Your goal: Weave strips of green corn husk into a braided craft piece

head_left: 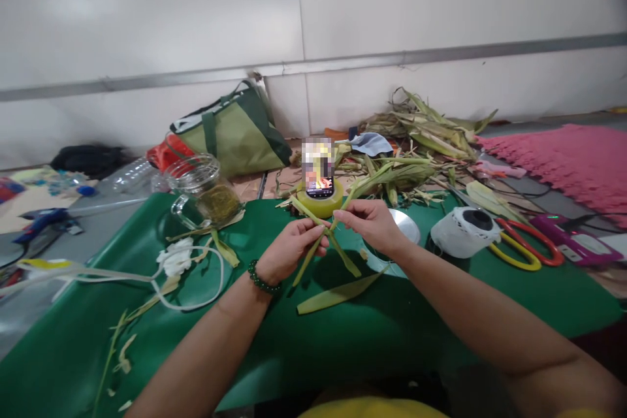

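- Green mat [274, 372], white wall [147, 32] behind
- Left hand [294, 247] pinching crossed husk strips [345, 258]
- Right hand [373, 223] pinching the same strips
- 1 loose husk [337, 294] lying on the mat

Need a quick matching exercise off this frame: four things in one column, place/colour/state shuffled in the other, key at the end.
Column 1
1. Crossed husk strips
2. Scissors
3. Phone
4. Bracelet

Column 2
A. Upright at the yellow tape roll
B. In the fingers of the left hand and right hand
C. Dark green beads
D. One red handle, one yellow handle

Right pairs: 1-B, 2-D, 3-A, 4-C
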The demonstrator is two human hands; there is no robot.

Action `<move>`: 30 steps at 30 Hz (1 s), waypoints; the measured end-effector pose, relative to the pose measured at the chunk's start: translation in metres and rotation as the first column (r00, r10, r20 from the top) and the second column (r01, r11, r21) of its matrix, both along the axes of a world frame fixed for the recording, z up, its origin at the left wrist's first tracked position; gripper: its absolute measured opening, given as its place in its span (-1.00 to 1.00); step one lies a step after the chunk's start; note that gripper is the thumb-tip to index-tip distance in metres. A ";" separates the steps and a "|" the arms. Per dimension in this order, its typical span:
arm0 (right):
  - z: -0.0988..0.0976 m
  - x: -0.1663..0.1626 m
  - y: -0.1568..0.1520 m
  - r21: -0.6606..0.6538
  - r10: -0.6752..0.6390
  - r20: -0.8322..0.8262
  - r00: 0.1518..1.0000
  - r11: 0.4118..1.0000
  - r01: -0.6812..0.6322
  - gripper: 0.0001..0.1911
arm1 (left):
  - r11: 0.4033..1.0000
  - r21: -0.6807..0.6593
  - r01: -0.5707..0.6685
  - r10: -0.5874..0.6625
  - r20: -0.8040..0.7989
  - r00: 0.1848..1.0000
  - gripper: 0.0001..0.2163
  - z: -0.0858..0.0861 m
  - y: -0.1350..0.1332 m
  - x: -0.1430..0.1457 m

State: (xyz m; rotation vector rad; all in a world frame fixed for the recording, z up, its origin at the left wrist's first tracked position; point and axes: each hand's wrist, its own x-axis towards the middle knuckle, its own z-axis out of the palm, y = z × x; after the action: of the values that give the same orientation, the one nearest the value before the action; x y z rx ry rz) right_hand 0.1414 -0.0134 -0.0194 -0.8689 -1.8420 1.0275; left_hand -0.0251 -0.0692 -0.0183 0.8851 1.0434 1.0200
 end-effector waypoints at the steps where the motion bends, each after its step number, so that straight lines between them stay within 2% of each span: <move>1: 0.000 0.000 -0.001 0.001 -0.002 0.000 1.000 1.000 0.002 -0.55 | 1.000 -0.002 -0.004 0.004 -0.008 1.000 -0.64 0.000 0.000 0.000; 5: -0.003 -0.003 -0.002 -0.007 0.014 0.003 1.000 1.000 -0.014 -0.59 | 0.999 0.034 -0.014 0.017 -0.090 0.996 -0.67 0.003 -0.003 0.002; 10: -0.006 -0.004 -0.002 -0.047 0.020 -0.010 1.000 0.999 -0.021 -0.57 | 0.982 0.148 0.114 -0.069 -0.279 0.958 -0.69 0.004 -0.006 0.001; 12: -0.007 -0.004 -0.001 -0.108 0.035 -0.037 0.999 0.993 -0.039 -0.55 | 0.981 0.145 0.126 -0.083 -0.268 0.960 -0.70 0.004 -0.006 0.000; 15: -0.006 -0.004 0.000 -0.216 0.075 -0.044 0.996 0.973 -0.083 -0.51 | 0.993 0.093 0.073 -0.056 -0.173 0.983 -0.71 0.004 -0.004 -0.002; 18: -0.004 -0.004 -0.002 -0.311 0.261 0.039 0.965 0.920 -0.236 -0.47 | 0.998 0.065 0.010 -0.006 -0.069 0.998 -0.68 0.006 -0.003 -0.003; 20: -0.004 -0.004 -0.005 -0.329 0.356 0.096 0.930 0.893 -0.308 -0.49 | 0.997 0.072 -0.026 0.029 -0.042 0.999 -0.69 0.006 -0.002 -0.003; 23: -0.007 -0.006 -0.011 -0.245 0.325 0.142 0.935 0.927 -0.285 -0.57 | 0.989 0.112 -0.094 0.101 -0.061 0.993 -0.71 0.005 -0.001 -0.002; 25: -0.009 -0.006 -0.015 -0.101 0.249 0.197 0.948 0.967 -0.233 -0.58 | 0.980 0.141 -0.141 0.152 -0.070 0.986 -0.72 0.004 0.000 -0.001; 28: -0.010 -0.006 -0.020 0.093 0.155 0.278 0.948 0.978 -0.187 -0.57 | 0.973 0.141 -0.184 0.191 -0.042 0.981 -0.71 0.002 0.002 0.001; 30: -0.009 -0.006 -0.022 0.070 0.159 0.268 0.950 0.981 -0.183 -0.57 | 0.970 0.131 -0.202 0.206 -0.013 0.979 -0.70 0.001 0.002 0.003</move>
State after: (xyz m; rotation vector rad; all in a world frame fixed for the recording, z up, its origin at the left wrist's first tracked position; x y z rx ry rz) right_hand 0.1350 -0.0354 -0.0284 -0.8304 -2.2026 0.9580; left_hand -0.0225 -0.0669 -0.0176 0.9109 1.1171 1.2631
